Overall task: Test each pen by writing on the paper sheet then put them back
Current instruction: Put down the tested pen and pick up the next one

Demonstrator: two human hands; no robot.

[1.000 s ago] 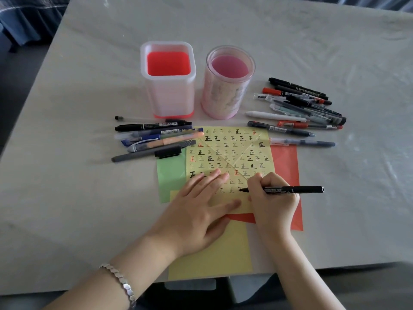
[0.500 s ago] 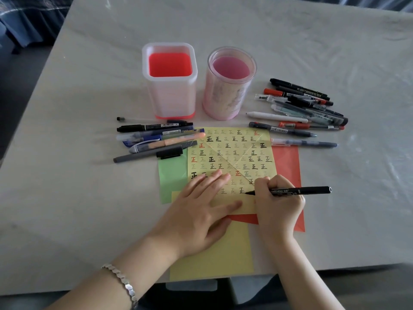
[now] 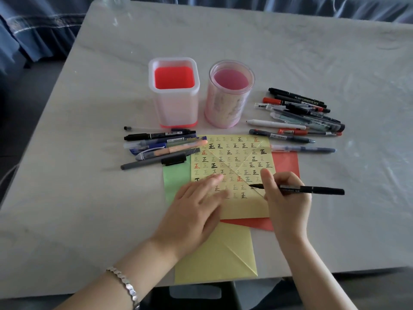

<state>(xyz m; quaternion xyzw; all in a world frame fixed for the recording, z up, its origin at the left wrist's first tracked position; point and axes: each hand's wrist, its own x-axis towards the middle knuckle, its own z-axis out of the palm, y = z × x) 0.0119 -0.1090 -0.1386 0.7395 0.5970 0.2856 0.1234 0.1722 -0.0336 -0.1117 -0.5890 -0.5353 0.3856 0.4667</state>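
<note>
Head view: we see the right hand (image 3: pixel 288 202) pinching the pen (image 3: pixel 312 189), barrel sticking out to that hand's right, tip just left of its thumb over the sheet (image 3: pixel 234 157); contact we can't tell; left hand (image 3: pixel 196 211) flat, fingers straight, pressing the sheet just left of the tip; left pile (image 3: pixel 161 148) beyond the left hand, right pile (image 3: pixel 301 117) beyond the right; square holder (image 3: pixel 174 95) and round holder (image 3: pixel 229 95) farther out between them; bracelet (image 3: pixel 125 285) on the left wrist.

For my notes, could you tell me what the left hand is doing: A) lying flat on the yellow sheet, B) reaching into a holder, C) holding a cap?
A: the left hand lies flat, fingers straight, on the yellow sheet; the right hand grips the black pen.
</note>
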